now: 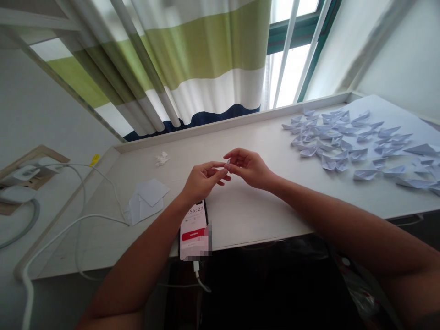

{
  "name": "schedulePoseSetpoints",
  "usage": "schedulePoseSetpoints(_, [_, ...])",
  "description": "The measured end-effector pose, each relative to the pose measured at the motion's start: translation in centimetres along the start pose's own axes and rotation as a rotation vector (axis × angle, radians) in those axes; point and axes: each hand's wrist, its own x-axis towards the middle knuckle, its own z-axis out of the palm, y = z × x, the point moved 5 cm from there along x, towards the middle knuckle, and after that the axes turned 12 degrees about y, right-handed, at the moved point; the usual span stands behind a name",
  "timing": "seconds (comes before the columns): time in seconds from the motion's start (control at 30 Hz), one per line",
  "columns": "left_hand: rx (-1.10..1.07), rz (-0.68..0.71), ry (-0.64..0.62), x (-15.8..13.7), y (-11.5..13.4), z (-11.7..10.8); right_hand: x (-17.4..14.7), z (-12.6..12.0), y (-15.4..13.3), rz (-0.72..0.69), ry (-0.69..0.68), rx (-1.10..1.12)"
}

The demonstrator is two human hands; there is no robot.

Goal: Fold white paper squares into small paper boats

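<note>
Above the middle of the white desk, my left hand (205, 179) and my right hand (250, 168) meet fingertip to fingertip. Both pinch a small piece of white paper (228, 162), mostly hidden by the fingers; its shape cannot be made out. Under my left wrist lies a phone (193, 231) with a lit screen and a cable plugged into its lower end. Flat white paper sheets (151, 193) lie in a loose stack left of my left hand. To the right of my right hand, many folded paper boats (330, 162) spread over the desk.
A crumpled white scrap (162, 158) rests near the back left. White cables (85, 220) run over the desk's left side from a power socket panel (30, 174). A raised ledge (206, 124) borders the back, below a striped curtain (206, 50).
</note>
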Motion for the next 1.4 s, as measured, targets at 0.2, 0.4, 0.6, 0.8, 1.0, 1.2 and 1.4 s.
schedulePoseSetpoints(0.2, [-0.082,-0.069,-0.05,0.1,-0.1,0.0,0.1,0.0,0.2,0.014,-0.021,0.047])
schedulePoseSetpoints(0.4, [-0.109,-0.054,-0.085,0.0,0.0,0.1,0.1,-0.2,0.1,-0.009,-0.025,0.061])
schedulePoseSetpoints(0.6, [-0.108,-0.015,-0.107,-0.1,0.4,0.3,0.2,-0.2,0.1,-0.016,-0.051,0.08])
schedulePoseSetpoints(0.8, [-0.089,0.027,-0.037,0.0,0.3,0.3,0.0,-0.5,-0.3,-0.03,0.033,-0.015])
schedulePoseSetpoints(1.0, [-0.057,0.111,0.022,0.1,-0.3,0.3,-0.9,0.0,-1.7,-0.282,0.053,-0.373])
schedulePoseSetpoints(1.2, [0.155,0.264,0.063,-0.2,0.1,-0.1,-1.4,0.2,-2.2,-0.46,0.006,-0.619])
schedulePoseSetpoints(1.4, [0.342,0.366,0.1,-0.3,0.3,-0.5,-1.4,0.5,-1.8,-0.418,-0.107,-0.647])
